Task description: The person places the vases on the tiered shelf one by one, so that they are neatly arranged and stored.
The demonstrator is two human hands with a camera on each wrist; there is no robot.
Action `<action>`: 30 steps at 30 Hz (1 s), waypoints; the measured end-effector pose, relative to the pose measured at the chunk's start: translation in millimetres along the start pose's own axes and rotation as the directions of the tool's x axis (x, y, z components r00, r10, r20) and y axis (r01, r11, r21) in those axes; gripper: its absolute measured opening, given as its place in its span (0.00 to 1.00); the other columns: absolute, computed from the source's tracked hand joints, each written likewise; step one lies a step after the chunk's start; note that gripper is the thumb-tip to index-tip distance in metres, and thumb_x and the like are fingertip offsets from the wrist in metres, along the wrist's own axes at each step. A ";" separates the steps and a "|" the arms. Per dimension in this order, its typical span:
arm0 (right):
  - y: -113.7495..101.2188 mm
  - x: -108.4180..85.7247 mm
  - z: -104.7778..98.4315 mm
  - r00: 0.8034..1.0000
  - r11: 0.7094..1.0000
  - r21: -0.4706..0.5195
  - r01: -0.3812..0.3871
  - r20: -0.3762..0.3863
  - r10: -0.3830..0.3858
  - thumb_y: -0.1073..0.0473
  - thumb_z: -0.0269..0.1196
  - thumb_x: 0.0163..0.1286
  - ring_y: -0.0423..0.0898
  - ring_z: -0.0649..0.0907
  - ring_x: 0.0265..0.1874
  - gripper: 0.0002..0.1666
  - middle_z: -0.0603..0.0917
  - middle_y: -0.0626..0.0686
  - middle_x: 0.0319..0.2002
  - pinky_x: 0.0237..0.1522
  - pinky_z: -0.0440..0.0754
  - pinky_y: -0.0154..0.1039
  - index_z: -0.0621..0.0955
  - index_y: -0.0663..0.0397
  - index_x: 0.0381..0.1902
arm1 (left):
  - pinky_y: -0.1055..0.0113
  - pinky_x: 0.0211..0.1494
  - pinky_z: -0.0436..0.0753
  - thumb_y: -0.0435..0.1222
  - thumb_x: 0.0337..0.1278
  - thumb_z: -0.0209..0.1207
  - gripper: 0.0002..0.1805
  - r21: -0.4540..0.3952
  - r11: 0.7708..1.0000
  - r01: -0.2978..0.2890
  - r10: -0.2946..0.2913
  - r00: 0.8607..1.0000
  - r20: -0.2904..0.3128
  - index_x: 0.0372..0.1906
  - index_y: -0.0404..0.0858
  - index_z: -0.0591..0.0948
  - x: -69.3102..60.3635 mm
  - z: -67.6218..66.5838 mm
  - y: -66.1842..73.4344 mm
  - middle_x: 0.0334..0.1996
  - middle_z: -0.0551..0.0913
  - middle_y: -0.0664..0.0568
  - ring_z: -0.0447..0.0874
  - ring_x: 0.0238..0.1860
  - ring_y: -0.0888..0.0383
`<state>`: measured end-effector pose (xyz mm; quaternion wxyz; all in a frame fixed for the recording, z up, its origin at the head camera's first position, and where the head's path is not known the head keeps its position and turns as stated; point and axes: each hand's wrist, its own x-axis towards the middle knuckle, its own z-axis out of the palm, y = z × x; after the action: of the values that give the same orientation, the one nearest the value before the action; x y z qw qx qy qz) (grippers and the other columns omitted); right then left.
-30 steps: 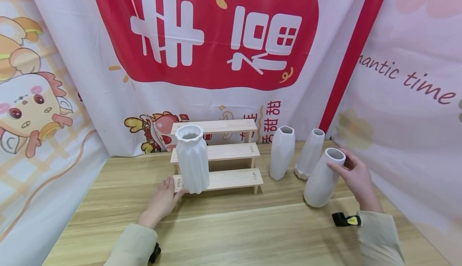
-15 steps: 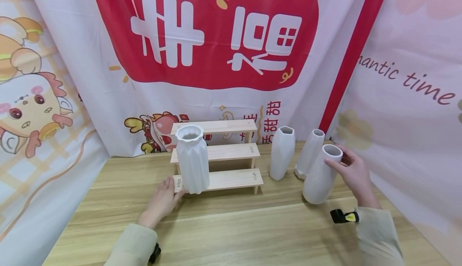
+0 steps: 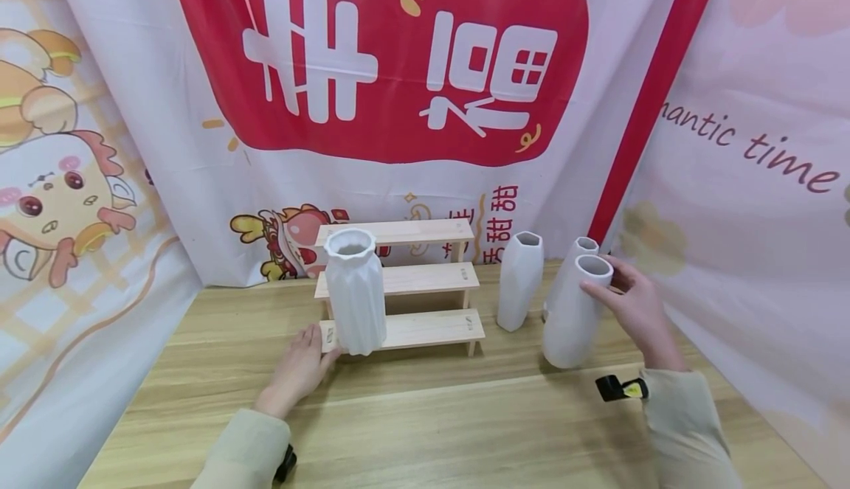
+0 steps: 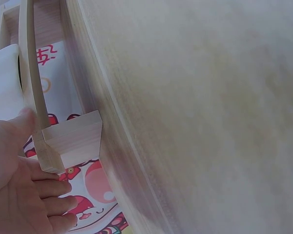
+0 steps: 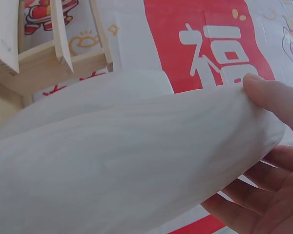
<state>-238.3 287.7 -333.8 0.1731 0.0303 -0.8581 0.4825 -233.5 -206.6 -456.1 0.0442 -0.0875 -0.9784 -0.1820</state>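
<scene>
My right hand (image 3: 634, 308) grips a tall white vase (image 3: 571, 323) near its round mouth, thumb on one side and fingers on the other. In the head view the vase leans slightly; whether its base touches the table cannot be told. It partly covers a narrower white vase (image 3: 586, 243) behind it. My left hand (image 3: 299, 367) holds the left end of the lowest board of a three-step wooden display shelf (image 3: 432, 328); in the left wrist view the thumb lies on the board (image 4: 36, 92) with the fingers beyond its end. A white pleated vase (image 3: 356, 297) stands upright on that lowest step.
A white faceted vase (image 3: 520, 282) stands on the wood-grain table (image 3: 425, 430), between the shelf and the vase in my right hand. Printed cloth (image 3: 412, 127) hangs behind the table and along both sides.
My right hand has moved left with the tall vase, which now hides more of the narrower vase behind it. My left hand and the shelf have stayed in place.
</scene>
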 end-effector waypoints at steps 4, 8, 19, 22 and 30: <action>-7.3 3.2 4.0 0.999 0.999 0.001 0.032 0.004 -0.032 0.50 0.66 0.58 0.38 0.75 0.43 0.37 0.75 0.61 0.52 0.40 0.75 0.23 0.70 0.61 0.62 | 0.42 0.65 0.54 0.43 0.67 0.48 0.37 0.003 1.000 -0.012 0.012 1.000 -0.022 0.61 0.13 0.53 0.2 -0.4 1.5 0.61 0.54 0.20 0.53 0.62 0.29; -15.7 5.3 7.8 0.998 0.998 0.011 0.060 0.012 -0.060 0.51 0.67 0.58 0.35 0.75 0.42 0.37 0.76 0.61 0.52 0.40 0.75 0.23 0.69 0.61 0.62 | 0.42 0.65 0.54 0.43 0.67 0.49 0.37 0.004 1.000 -0.011 0.011 1.000 -0.027 0.61 0.13 0.53 1.0 -0.3 1.9 0.60 0.55 0.20 0.54 0.62 0.30; -36.0 10.7 21.4 0.993 0.994 0.005 0.108 0.037 -0.108 0.48 0.67 0.58 0.48 0.77 0.46 0.35 0.78 0.58 0.49 0.47 0.79 0.41 0.72 0.58 0.59 | 0.42 0.64 0.55 0.43 0.67 0.48 0.37 0.011 1.000 -0.024 0.025 0.999 -0.042 0.61 0.13 0.54 2.2 0.6 1.3 0.60 0.55 0.20 0.55 0.61 0.29; -40.8 13.3 26.9 0.990 0.992 0.024 0.126 0.056 -0.127 0.48 0.67 0.58 0.51 0.77 0.47 0.34 0.77 0.57 0.49 0.49 0.77 0.50 0.73 0.58 0.58 | 0.42 0.64 0.55 0.43 0.67 0.48 0.37 0.008 1.000 -0.022 0.022 0.999 -0.043 0.61 0.13 0.54 2.5 1.0 0.6 0.60 0.56 0.20 0.55 0.61 0.29; -57.2 18.2 43.3 0.984 0.986 0.076 0.147 0.089 -0.154 0.51 0.68 0.57 0.52 0.77 0.46 0.34 0.77 0.58 0.49 0.48 0.77 0.51 0.73 0.60 0.58 | 0.42 0.65 0.54 0.44 0.67 0.48 0.38 0.004 1.000 -0.008 0.008 1.000 -0.023 0.62 0.13 0.53 1.3 1.8 -0.3 0.60 0.55 0.20 0.54 0.62 0.29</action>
<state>-254.5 223.1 -301.6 0.1671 0.1237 -0.8433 0.4956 -234.9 -206.0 -457.7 0.0562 -0.0891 -0.9779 -0.1808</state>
